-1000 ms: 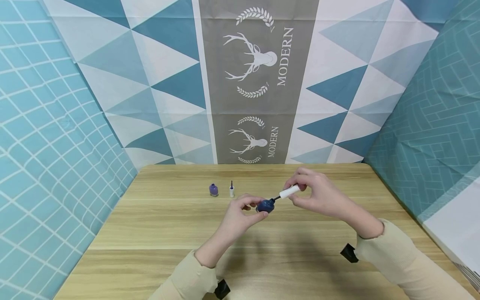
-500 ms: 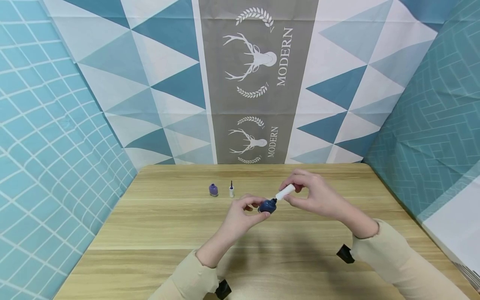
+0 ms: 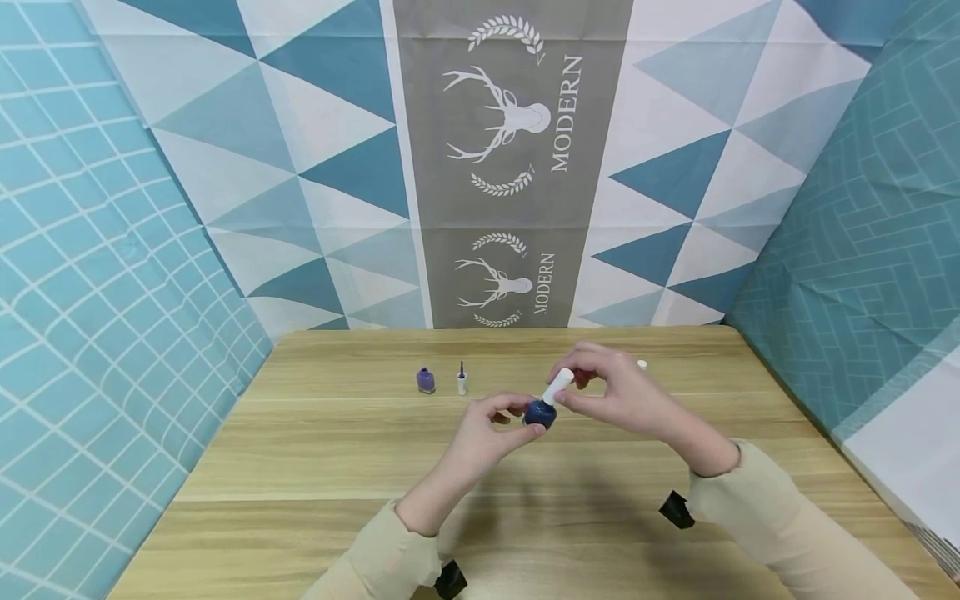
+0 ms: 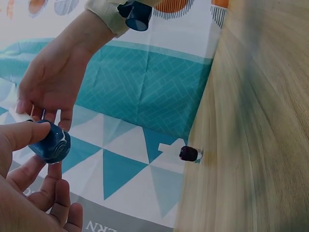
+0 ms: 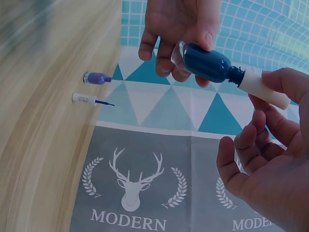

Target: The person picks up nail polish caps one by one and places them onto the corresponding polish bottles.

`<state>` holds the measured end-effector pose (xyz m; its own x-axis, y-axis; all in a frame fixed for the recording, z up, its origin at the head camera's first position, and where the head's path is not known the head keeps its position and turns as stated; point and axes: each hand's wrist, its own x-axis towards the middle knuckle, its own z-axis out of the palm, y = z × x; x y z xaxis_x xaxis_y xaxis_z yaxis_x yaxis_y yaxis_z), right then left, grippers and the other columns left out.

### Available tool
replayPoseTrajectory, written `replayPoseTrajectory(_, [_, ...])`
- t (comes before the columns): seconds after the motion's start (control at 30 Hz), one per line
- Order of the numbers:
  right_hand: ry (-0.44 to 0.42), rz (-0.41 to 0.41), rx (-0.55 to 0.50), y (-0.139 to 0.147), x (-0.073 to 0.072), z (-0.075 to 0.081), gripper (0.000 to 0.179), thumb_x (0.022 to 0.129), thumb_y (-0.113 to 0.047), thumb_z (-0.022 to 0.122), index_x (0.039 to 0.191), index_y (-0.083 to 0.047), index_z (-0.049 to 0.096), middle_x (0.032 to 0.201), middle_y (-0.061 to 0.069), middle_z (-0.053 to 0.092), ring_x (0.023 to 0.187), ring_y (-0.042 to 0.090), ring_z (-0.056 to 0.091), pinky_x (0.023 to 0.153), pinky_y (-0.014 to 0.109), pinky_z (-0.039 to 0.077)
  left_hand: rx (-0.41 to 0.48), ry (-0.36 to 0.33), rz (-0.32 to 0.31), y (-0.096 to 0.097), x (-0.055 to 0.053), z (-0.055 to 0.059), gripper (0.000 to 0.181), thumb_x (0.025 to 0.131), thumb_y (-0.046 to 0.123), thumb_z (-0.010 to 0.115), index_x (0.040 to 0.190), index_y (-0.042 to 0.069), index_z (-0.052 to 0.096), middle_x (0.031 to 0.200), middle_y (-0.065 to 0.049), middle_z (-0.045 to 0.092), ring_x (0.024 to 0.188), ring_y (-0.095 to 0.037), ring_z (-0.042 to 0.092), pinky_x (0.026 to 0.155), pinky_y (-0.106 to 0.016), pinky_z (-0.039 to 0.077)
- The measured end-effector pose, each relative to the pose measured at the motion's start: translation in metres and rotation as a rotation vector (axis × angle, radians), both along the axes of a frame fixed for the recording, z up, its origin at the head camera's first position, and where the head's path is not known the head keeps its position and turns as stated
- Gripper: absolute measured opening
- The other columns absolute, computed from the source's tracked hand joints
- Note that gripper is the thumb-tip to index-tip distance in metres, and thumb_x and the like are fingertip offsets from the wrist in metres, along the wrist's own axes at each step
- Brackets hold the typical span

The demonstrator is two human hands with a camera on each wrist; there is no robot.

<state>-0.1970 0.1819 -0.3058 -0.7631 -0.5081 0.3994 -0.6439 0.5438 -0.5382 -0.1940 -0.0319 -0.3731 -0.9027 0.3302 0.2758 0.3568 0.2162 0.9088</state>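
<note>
Between the thumb and fingers of my left hand (image 3: pixel 480 433) is a dark blue nail polish bottle (image 5: pixel 207 63), tilted and held up over the wooden table. My right hand (image 3: pixel 622 392) pinches the white cap (image 5: pixel 263 89) of that bottle. The cap sits at the bottle's mouth, with some dark neck thread showing below it in the right wrist view. Its brush is hidden inside the bottle. Farther back on the table stand an uncapped purple nail polish bottle (image 3: pixel 425 381) and, beside it, a white cap with its brush pointing up (image 3: pixel 462 383).
Behind my right hand stands a dark nail polish bottle (image 4: pixel 188 153) with a white cap, mostly hidden in the head view. The wooden table (image 3: pixel 300 467) meets patterned cloth walls at the back and both sides. A white surface (image 3: pixel 907 450) lies along the right edge.
My right hand has moved left toward my left hand, sliding the brush into the blue bottle until the cap meets its neck. A small white cap has come into view behind my right hand.
</note>
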Motion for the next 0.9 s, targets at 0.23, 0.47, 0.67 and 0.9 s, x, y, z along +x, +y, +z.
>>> replayPoseTrajectory(0.23, [-0.008, 0.019, -0.034, -0.004, -0.001, -0.003, 0.018, 0.084, -0.021, 0.072, 0.101, -0.019, 0.067, 0.088, -0.010, 0.057, 0.077, 0.009, 0.054, 0.069, 0.024, 0.048, -0.002, -0.021, -0.009, 0.000, 0.001, 0.000, 0.029, 0.078, 0.022, 0.078, 0.105, 0.014, 0.071, 0.097, -0.002, 0.068, 0.096, -0.021, 0.056, 0.086, -0.043, 0.042])
replayPoseTrajectory(0.47, [-0.023, 0.044, -0.078, -0.007, -0.003, -0.007, 0.017, 0.084, -0.020, 0.071, 0.101, -0.018, 0.067, 0.086, -0.009, 0.057, 0.077, 0.010, 0.053, 0.069, 0.025, 0.048, -0.005, -0.046, 0.005, 0.002, 0.002, 0.001, 0.028, 0.078, 0.018, 0.077, 0.105, 0.012, 0.071, 0.096, -0.002, 0.068, 0.096, -0.022, 0.056, 0.086, -0.042, 0.043])
replayPoseTrajectory(0.67, [-0.041, 0.046, -0.096, -0.008, -0.004, -0.009, 0.016, 0.085, -0.019, 0.071, 0.101, -0.017, 0.068, 0.087, -0.008, 0.057, 0.078, 0.010, 0.053, 0.070, 0.026, 0.048, -0.011, -0.056, -0.003, 0.002, 0.015, 0.022, 0.026, 0.079, 0.009, 0.074, 0.104, 0.003, 0.070, 0.096, -0.010, 0.067, 0.092, -0.019, 0.055, 0.086, -0.046, 0.043])
replayPoseTrajectory(0.9, [-0.064, 0.050, -0.112, -0.008, -0.005, -0.011, 0.016, 0.085, -0.019, 0.070, 0.101, -0.020, 0.068, 0.088, -0.007, 0.057, 0.078, 0.011, 0.054, 0.071, 0.028, 0.050, 0.013, -0.073, -0.014, 0.003, 0.022, 0.033, 0.026, 0.080, 0.007, 0.072, 0.105, 0.000, 0.069, 0.097, -0.012, 0.068, 0.094, -0.021, 0.056, 0.088, -0.049, 0.042])
